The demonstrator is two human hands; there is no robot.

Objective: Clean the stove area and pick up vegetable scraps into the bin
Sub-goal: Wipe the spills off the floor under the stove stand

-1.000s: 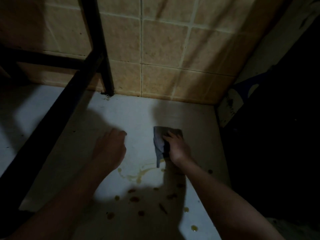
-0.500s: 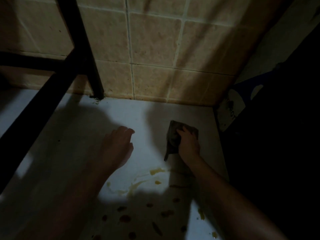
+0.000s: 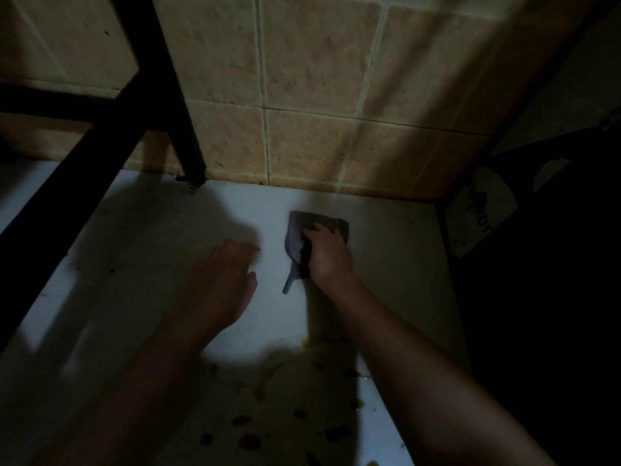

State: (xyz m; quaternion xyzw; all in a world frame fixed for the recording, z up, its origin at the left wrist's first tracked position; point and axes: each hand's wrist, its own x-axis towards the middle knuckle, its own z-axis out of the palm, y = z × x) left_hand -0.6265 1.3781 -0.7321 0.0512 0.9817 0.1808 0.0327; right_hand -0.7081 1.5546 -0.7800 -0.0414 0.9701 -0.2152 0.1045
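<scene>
White counter (image 3: pixel 389 264), right hand (image 3: pixel 331 260) fingers curled round grey cloth (image 3: pixel 295 238), left hand (image 3: pixel 225 280) palm-down, fingers loosely together

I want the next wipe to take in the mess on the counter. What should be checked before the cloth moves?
1. Right hand grips the cloth: ok.
2. Cloth down on the counter: ok.
3. Cloth over the spill: not ok. The yellowish spill lies nearer the person than the cloth does.
4. Scraps picked up: not ok. Brown bits lie on the counter.
5. Left hand free to gather scraps: ok. It is open and holds nothing.
6. Bin within reach: cannot tell, none is in view.
</scene>
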